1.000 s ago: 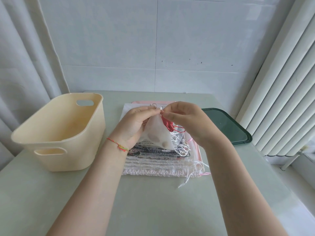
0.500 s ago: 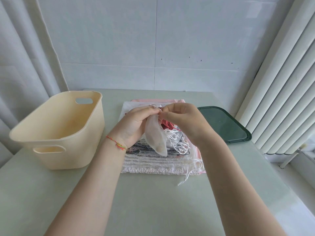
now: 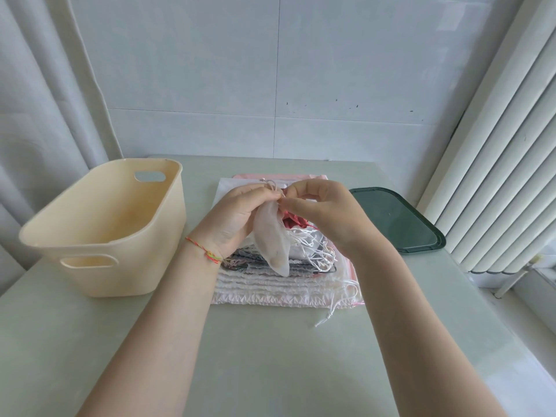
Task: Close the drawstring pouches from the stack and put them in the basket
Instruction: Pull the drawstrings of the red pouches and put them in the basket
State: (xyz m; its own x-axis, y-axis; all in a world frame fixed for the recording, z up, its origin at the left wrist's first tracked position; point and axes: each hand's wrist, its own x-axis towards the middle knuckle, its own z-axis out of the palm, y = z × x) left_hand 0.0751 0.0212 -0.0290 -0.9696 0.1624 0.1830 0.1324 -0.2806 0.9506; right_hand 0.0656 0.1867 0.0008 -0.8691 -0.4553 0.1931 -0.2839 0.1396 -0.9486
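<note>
One pouch [image 3: 272, 236] pinched at its neck by our left hand [image 3: 237, 218] and right hand [image 3: 325, 215] above one stack [image 3: 282, 281]; one basket [image 3: 102, 230] left.

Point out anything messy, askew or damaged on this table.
Nothing is damaged or spilled. The only untidy spot is the stack of pouches: loose white drawstrings lie tangled on top, and one cord trails off its front right corner onto the table. The basket stands upright.

Basket [image 3: 102, 233] left of stack [image 3: 279, 284], lid [image 3: 394, 218] right
</note>
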